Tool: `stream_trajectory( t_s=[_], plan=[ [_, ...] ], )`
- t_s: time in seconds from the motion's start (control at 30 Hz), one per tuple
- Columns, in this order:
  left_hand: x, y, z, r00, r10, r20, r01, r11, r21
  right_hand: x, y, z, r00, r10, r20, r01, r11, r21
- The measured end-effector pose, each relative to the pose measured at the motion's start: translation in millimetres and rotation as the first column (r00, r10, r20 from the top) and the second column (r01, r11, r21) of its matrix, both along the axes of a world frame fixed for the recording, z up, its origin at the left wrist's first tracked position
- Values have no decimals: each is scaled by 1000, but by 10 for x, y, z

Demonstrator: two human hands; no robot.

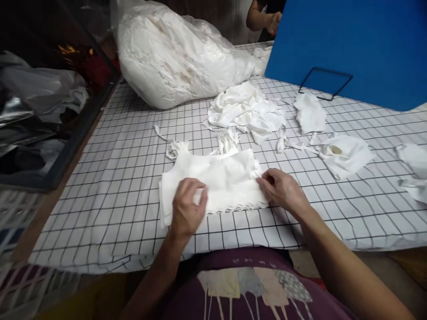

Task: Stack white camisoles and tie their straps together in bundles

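A stack of white fabric pieces [230,178] lies on the table in front of me, its layered edges showing along the near side. My left hand [189,206] is over the left part of the stack, fingers curled and thumb apart, with nothing visible between them. At the right edge of the stack, my right hand [283,189] has thumb and fingertips pinched together on the fabric. Small bundles of white ties [228,141] stick out behind the stack.
The table has a white checked cloth [123,186]. Behind lie a large plastic bag of white material [180,58], a crumpled white fabric heap [247,109] and loose white pieces [345,153]. A blue board [353,44] stands back right; another person's hand [273,22] shows beyond.
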State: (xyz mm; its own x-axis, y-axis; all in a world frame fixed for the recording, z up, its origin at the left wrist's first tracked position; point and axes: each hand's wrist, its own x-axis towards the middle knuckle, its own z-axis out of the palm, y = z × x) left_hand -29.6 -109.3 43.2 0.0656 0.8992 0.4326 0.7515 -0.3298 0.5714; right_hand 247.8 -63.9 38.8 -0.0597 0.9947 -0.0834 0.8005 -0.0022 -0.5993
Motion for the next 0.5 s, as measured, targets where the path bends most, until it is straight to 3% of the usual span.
stream_trajectory(
  t_s=[0.1, 0.17, 0.3, 0.5],
  plan=[
    [-532, -253, 12, 945, 327, -14, -327, 941, -87, 104, -28, 36, 998, -19, -62, 16, 998, -60],
    [-748, -432, -23, 896, 443, -16, -437, 875, -210, 181, -42, -10, 999, -2, -39, -4, 991, -131],
    [-846, -570, -130, 848, 529, 29, -485, 798, -357, 183, -100, -136, 1000, 17, -10, -18, 979, -201],
    [-817, -413, -176, 854, 517, 65, -469, 816, -338, 24, -214, -78, 999, -38, -24, 36, 994, -99]
  ],
)
